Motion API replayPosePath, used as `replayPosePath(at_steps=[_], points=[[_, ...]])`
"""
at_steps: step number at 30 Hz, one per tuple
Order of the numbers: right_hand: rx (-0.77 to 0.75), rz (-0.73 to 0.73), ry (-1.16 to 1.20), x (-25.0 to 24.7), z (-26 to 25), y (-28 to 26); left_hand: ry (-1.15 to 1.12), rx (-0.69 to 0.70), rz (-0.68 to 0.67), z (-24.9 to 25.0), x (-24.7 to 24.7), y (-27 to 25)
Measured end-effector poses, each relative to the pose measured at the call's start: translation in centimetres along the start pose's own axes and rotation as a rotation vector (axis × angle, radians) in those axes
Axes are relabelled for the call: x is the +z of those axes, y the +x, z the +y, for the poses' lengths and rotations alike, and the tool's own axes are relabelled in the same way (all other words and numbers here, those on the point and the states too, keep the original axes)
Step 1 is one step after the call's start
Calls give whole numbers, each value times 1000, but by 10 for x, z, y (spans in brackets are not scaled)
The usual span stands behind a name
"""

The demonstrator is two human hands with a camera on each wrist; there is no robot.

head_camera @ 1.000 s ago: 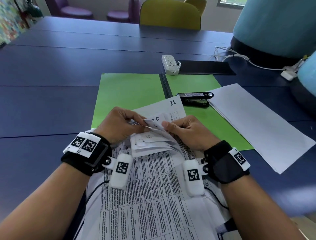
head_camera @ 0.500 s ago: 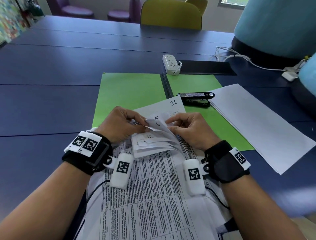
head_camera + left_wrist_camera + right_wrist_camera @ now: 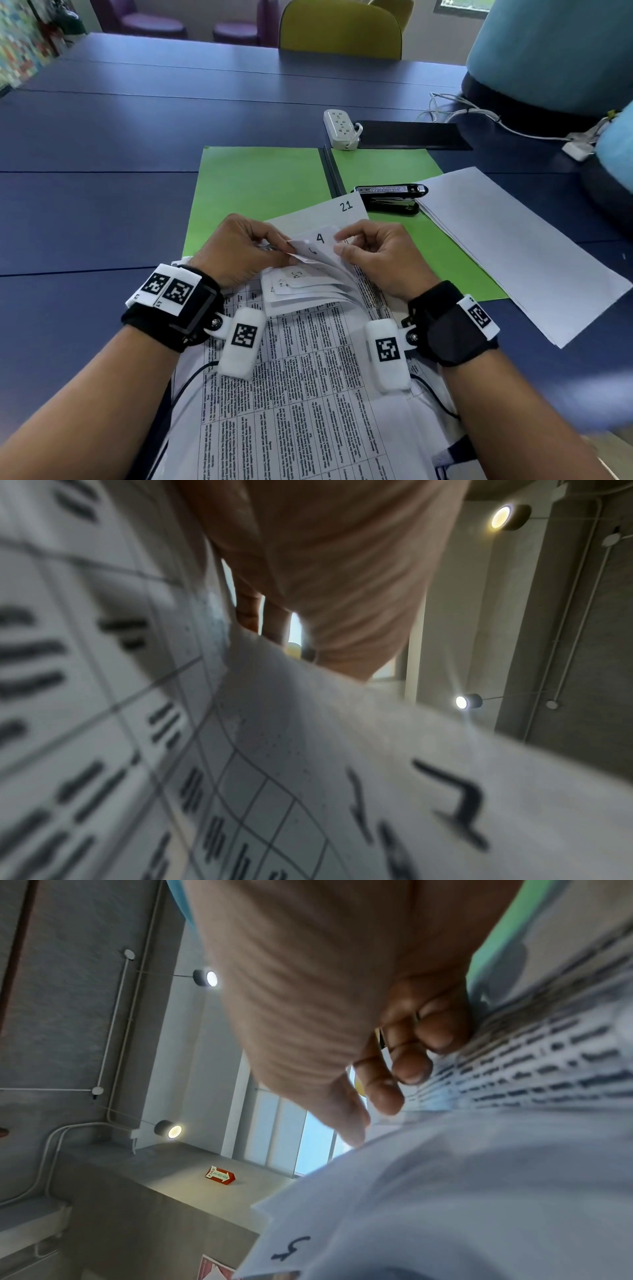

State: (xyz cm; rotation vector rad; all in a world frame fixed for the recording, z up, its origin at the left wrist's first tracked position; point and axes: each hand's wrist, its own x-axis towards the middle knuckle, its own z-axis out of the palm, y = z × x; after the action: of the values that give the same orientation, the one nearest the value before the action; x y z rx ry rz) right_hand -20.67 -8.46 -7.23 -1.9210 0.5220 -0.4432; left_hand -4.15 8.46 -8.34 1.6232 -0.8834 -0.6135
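Head view: left hand [image 3: 239,248] and right hand [image 3: 378,255] pinch pages [image 3: 317,245] (top marked 4) between them.

The right hand [image 3: 373,253] has leafed on through the sheet corners [image 3: 320,241], so 4 shows where 25 did

I see a dark blue desk [image 3: 102,137] stretching off toward 12 o'clock, where a yellow chair [image 3: 339,31] stands at its far edge. Purple seats [image 3: 150,24] sit at 11 o'clock and a many-coloured wall panel [image 3: 17,44] at 10. Overhead, grey concrete [image 3: 68,961] carries round lamps [image 3: 205,978], white conduit [image 3: 113,1020] and a red fire sign [image 3: 220,1175], with bright windows [image 3: 291,1123] beside them.
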Motion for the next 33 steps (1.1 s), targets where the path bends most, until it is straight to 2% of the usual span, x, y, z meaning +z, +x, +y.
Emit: replayPosePath(at_steps=[10, 22, 30, 33], points=[[50, 15, -7, 1, 0, 1, 20, -23, -4, 1, -1, 0], [-6, -30, -198, 9, -10, 2, 32, -19, -21, -2, -3, 3], [-51, 9, -140, 8, -17, 1, 93, -11, -49, 5, -9, 3], [-63, -38, -207, 7, -19, 2, 92, -5, -58, 3, -9, 3]])
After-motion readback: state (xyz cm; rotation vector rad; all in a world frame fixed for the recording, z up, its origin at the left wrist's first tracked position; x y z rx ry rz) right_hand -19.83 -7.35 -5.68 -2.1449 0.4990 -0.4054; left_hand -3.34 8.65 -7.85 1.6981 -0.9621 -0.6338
